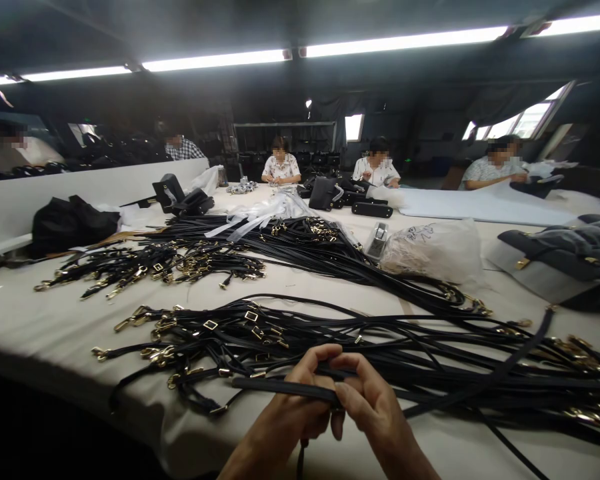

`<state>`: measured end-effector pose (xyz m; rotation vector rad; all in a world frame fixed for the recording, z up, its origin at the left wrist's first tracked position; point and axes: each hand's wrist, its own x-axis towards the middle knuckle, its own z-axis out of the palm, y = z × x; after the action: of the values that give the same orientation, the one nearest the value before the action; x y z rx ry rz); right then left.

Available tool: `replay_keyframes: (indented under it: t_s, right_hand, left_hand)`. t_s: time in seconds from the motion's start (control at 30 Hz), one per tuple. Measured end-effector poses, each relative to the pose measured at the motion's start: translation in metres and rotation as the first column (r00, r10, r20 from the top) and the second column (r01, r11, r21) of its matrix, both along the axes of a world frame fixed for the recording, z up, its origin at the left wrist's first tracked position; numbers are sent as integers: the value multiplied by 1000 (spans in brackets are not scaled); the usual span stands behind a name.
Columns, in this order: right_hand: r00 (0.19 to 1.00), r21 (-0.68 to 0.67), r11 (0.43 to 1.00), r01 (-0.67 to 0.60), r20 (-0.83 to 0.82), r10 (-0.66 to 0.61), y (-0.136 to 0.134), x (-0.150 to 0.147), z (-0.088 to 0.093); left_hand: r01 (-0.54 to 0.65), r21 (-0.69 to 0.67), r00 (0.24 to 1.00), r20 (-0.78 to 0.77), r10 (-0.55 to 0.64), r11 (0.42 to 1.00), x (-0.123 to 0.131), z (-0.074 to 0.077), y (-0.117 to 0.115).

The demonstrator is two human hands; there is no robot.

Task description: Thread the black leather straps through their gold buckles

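A flat black strap [280,387] lies across my fingers at the table's near edge, its free end pointing left. My left hand [300,413] is curled around it from below. With thumb and fingers, my right hand [367,393] pinches the same strap close to my left fingertips. Part of the strap hangs below my hands, and whatever sits between the fingertips is hidden. Just beyond lies a long pile of black straps [320,333] with gold buckles [211,325] and snap hooks, spreading left and right of my hands.
Farther back lie more bundled straps [200,257], a clear plastic bag [430,250] and a small clear box [378,240]. Dark bags [575,260] stand at right, and a black cloth bundle [73,223] at left. Several people sit across the table.
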<state>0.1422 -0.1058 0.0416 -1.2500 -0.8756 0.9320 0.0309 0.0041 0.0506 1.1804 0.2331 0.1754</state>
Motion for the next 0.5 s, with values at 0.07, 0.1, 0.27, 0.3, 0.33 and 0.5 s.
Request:
replay_keyframes:
  t_s: [0.07,0.1,0.27,0.3,0.33,0.5]
  right_hand:
    - [997,26,998,56,-52,-54,2,-1,-4]
    - [995,25,996,80,-65,-78,3,0,-7]
    - [944,-99,984,145,312,-108,6,18,-5]
    - [905,-86,985,149,413,-101,8,20,1]
    - [873,-58,989,133,480,-90,10,22,10]
    - [939,-18,973,-230,257,227,30,9,62]
  left_hand:
    - [-19,-8,999,38,19,1000,-2,-2,1]
    - [-57,30,997,44,56,998,-3,-3,1]
    - [-271,341,952,-40,302,900,-11,-2,1]
    - [-282,393,945,-43,324,875,-12,-1,1]
    - [-294,442,938,-36,344,847,-12,-1,1]
    - [-371,663,893,63,446,650,-8,-8,-3]
